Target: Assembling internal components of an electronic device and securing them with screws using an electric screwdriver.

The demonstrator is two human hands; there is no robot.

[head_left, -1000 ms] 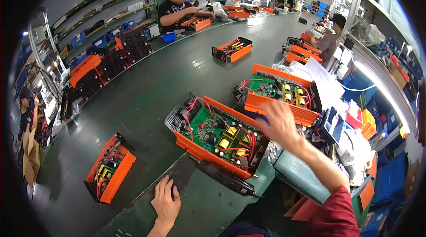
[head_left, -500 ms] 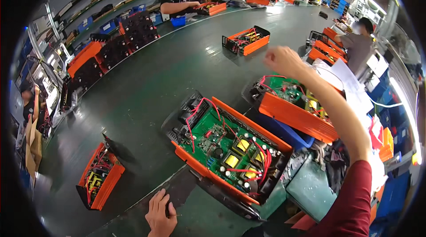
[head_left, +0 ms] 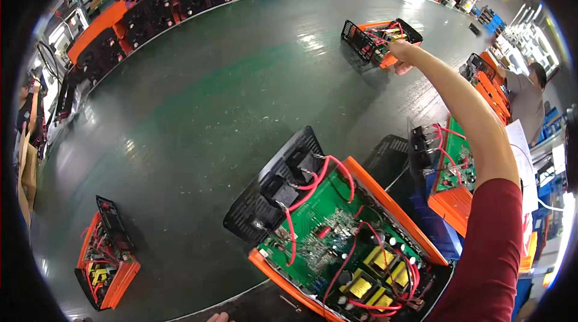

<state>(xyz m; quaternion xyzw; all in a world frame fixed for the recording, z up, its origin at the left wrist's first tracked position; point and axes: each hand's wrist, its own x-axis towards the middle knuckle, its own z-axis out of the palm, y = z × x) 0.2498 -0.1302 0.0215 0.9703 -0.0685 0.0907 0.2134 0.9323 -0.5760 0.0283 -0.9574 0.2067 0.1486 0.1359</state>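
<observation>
R hand (head_left: pixel 402 59) at far orange case (head_left: pixel 385 45) on green surface (head_left: pixel 229 93), fingers curled at near side; can't tell if pinching. L hand (head_left: pixel 220 318) mostly cut off, grip unclear. Risk: one-sided pull could swing case, poss. straining wires (head_left: pixel 377 39).

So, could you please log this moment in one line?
right hand: at far orange unit | left hand: picture's lower edge | near orange unit: board exposed

Near casing (head_left: pixel 316 216) on table (head_left: pixel 198 117); side casing (head_left: pixel 122 283) left; far casing (head_left: pixel 380 36) behind
</observation>
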